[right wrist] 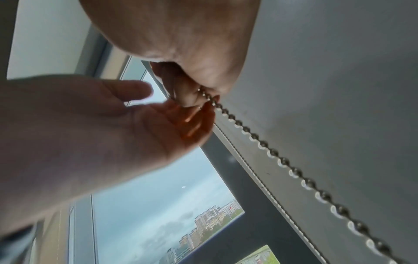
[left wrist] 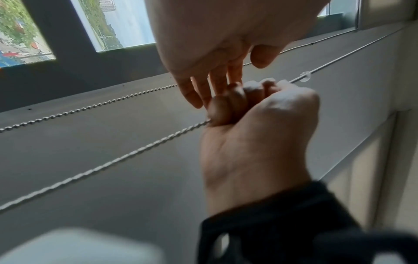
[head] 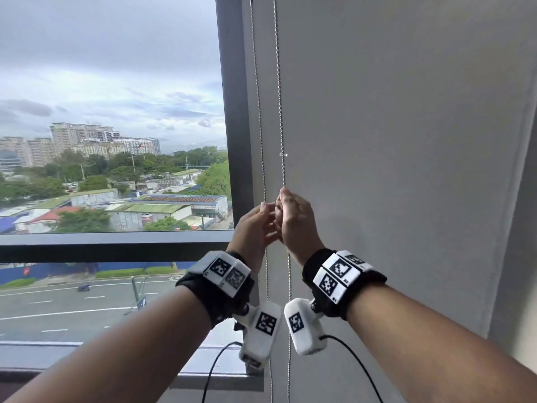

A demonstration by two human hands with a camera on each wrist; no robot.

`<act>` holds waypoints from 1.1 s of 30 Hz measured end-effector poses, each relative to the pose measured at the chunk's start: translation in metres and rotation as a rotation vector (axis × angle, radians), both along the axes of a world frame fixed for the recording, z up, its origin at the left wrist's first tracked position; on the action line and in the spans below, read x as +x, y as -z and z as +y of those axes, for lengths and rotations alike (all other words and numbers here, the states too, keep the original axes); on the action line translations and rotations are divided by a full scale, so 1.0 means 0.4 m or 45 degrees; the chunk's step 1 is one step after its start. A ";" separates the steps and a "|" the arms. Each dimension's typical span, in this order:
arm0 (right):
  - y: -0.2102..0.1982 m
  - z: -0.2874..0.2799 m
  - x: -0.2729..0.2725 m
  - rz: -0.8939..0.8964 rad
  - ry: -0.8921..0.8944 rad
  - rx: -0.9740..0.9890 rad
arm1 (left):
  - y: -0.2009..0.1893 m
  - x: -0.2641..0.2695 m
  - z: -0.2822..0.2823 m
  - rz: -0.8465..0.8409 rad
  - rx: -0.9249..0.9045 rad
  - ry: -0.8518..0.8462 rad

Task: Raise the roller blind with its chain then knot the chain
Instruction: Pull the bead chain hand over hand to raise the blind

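Note:
A grey roller blind [head: 406, 141] hangs down over the right window. Its bead chain runs down the blind's left edge in two strands, a left strand [head: 259, 112] and a right strand [head: 278, 97]. A clear plastic stopper [head: 283, 155] sits on the right strand just above my hands. My right hand [head: 293, 216] grips the right strand in a fist; in the right wrist view the beads [right wrist: 260, 142] leave its fingers. My left hand [head: 257, 225] is beside it, fingers straight, fingertips [left wrist: 196, 100] touching the right hand's curled fingers [left wrist: 228, 103]. It holds nothing.
A dark window frame post [head: 232, 112] stands just left of the chain, with uncovered glass and a city view beyond. A dark horizontal bar [head: 116, 247] crosses below the hands. A pale wall [head: 520, 257] borders the blind on the right. Black cables [head: 212, 370] hang from the wrist cameras.

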State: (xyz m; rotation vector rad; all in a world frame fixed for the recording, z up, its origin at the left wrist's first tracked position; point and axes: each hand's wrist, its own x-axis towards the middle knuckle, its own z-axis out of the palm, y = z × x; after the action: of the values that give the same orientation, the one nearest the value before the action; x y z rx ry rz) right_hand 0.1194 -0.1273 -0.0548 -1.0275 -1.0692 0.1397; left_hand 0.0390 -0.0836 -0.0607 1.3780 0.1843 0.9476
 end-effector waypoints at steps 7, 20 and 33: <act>0.068 -0.013 -0.001 -0.017 -0.030 -0.038 | -0.124 0.016 -0.024 -0.090 0.024 0.041; 0.107 -0.041 0.008 0.162 -0.231 -0.150 | -0.113 0.053 -0.044 -0.192 0.123 -0.025; -0.047 -0.047 0.065 -0.142 0.117 -0.025 | -0.053 0.022 -0.007 -0.215 0.101 -0.031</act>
State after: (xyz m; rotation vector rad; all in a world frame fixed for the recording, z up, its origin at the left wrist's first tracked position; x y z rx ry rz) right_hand 0.1455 -0.1460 -0.0359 -1.1109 -1.1210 0.0185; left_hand 0.0477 -0.0865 -0.0396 1.3630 0.0363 1.0965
